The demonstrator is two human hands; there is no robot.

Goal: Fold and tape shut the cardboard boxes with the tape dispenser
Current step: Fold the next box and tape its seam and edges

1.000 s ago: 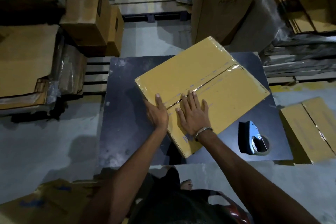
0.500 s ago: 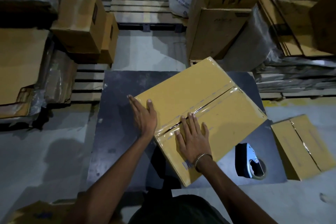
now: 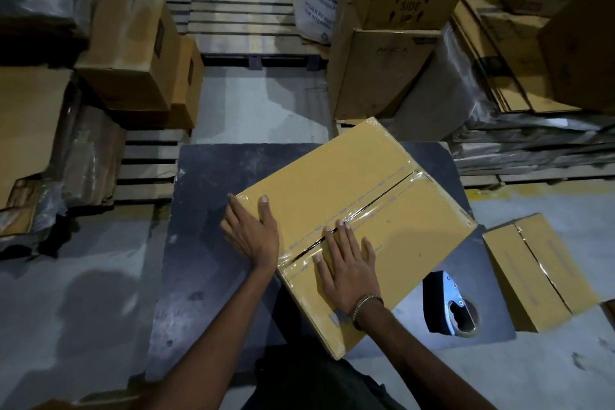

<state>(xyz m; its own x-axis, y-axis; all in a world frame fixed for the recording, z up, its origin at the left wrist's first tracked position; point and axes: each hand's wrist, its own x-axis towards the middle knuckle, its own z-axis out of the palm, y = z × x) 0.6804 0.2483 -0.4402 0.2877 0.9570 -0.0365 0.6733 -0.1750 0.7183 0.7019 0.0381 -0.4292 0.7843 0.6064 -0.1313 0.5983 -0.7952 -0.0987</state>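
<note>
I see cardboard box (image 3: pixel 349 206) on dark surface (image 3: pixel 206 243), taped seam running diagonal, near-left to far-right. My right hand (image 3: pixel 346 270) flat, fingers straight, presses seam. Left hand (image 3: pixel 253 233) flat against left edge, grasps nothing. Tape dispenser (image 3: pixel 449 306) lies right, nearer right hand.

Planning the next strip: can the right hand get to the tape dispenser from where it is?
Probably yes. The right hand lies flat on the box, holding nothing; the tape dispenser sits on the table just to its right, with nothing between.
</note>
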